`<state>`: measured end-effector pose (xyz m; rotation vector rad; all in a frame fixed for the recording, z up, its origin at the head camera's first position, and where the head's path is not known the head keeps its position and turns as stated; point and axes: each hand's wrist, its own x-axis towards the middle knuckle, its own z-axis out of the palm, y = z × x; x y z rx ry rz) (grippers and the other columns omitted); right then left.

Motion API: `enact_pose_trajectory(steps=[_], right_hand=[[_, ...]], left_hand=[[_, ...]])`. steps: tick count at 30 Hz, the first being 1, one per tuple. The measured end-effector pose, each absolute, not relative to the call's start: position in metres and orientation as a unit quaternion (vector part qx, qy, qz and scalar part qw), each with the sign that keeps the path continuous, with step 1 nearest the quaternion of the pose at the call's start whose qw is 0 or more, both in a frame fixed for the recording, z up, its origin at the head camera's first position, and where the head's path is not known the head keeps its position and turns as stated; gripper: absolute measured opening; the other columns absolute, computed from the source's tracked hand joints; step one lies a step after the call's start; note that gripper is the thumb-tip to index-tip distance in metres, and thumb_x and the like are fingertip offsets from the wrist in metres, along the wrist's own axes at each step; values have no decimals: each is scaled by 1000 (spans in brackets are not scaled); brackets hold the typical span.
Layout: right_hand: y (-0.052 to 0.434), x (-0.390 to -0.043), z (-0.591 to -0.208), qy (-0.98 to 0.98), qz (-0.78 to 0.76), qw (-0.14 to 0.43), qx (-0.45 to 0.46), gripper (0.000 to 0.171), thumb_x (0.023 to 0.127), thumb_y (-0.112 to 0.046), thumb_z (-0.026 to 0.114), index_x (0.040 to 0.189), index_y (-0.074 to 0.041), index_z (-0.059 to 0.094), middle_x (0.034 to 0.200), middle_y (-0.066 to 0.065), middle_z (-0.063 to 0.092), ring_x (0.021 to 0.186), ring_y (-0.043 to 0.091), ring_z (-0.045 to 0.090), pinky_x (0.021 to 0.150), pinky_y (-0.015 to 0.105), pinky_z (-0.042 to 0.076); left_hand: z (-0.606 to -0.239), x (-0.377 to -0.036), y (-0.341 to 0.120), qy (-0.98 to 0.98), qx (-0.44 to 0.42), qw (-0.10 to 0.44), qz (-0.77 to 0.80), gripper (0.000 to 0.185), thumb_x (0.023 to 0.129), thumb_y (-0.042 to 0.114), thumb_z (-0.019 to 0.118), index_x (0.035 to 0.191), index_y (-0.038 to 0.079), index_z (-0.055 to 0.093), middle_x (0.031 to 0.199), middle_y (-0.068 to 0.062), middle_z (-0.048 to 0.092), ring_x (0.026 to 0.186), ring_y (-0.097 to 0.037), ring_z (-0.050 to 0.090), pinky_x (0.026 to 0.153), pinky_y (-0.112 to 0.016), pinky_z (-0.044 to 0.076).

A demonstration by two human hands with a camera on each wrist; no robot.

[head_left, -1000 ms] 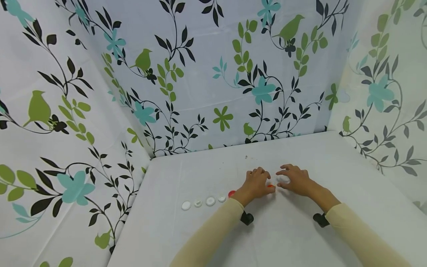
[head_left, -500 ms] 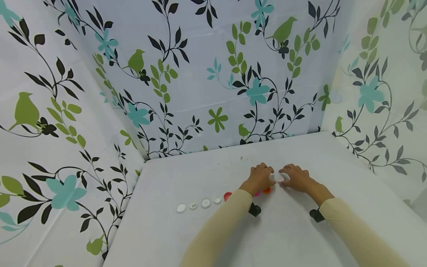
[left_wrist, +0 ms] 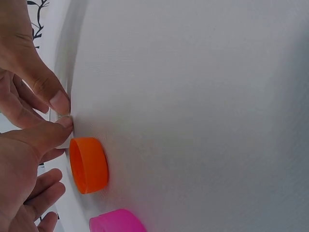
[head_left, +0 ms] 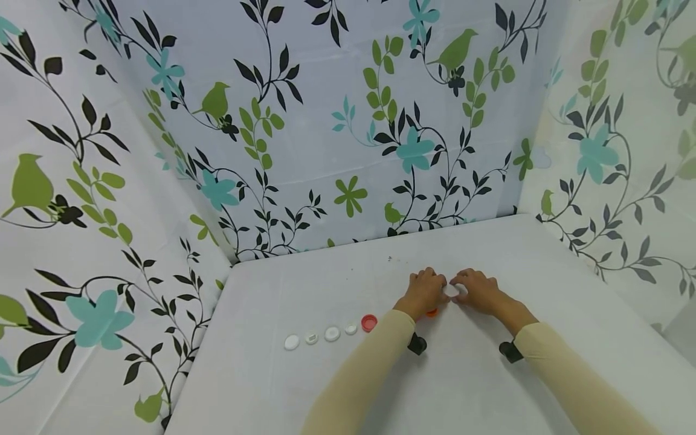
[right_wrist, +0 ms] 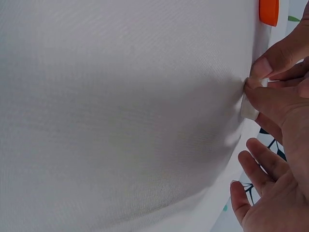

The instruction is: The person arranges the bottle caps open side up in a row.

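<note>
A white cloth-covered table (head_left: 489, 393) stands boxed in by curtains (head_left: 337, 121) printed with birds, leaves and teal flowers. Near the table's middle the left hand (head_left: 423, 293) and right hand (head_left: 481, 292) meet fingertip to fingertip over a white bottle cap (head_left: 451, 290), each pinching its rim with curled fingers. The head view shows only a sliver of this cap; the right wrist view shows its edge pressed on the cloth under the thumb. At the left hand's 5 o'clock an orange cap (head_left: 432, 312) peeks out, standing on edge in the left wrist view, where a pink cap (left_wrist: 117, 221), hidden from the head camera, is cut off below. At 9 o'clock a row runs: red cap (head_left: 369, 322), then four white caps (head_left: 322, 335), details too small to read.
</note>
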<state>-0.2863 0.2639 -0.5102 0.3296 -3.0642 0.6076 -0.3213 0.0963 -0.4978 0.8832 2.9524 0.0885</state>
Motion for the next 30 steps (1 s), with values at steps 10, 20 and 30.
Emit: enact_pose_trajectory(steps=[10, 20, 30], right_hand=[[261, -286, -503, -974, 197, -2, 114, 40, 95, -22, 80, 129, -3, 70, 144, 30, 54, 133, 53, 50, 95, 70, 43], [263, -277, -486, -960, 253, 6, 116, 37, 103, -34, 68, 116, -1, 77, 146, 32, 53, 138, 54, 46, 97, 79, 38], [258, -269, -489, -943, 310, -30, 113, 43, 108, -36, 58, 116, 2, 78, 148, 31, 53, 140, 56, 44, 105, 82, 33]], left_hand=[[-501, -327, 87, 957, 283, 34, 58, 38, 99, 49, 72, 129, 26, 71, 133, 4, 60, 122, -13, 55, 107, -37, 42], [-493, -326, 83, 951, 285, 38, 110, 43, 97, 49, 75, 128, 21, 70, 131, 3, 60, 122, -14, 56, 108, -36, 42], [-496, -318, 80, 950, 283, 45, 120, 45, 94, 59, 74, 115, 20, 70, 122, 6, 59, 114, -10, 55, 104, -35, 41]])
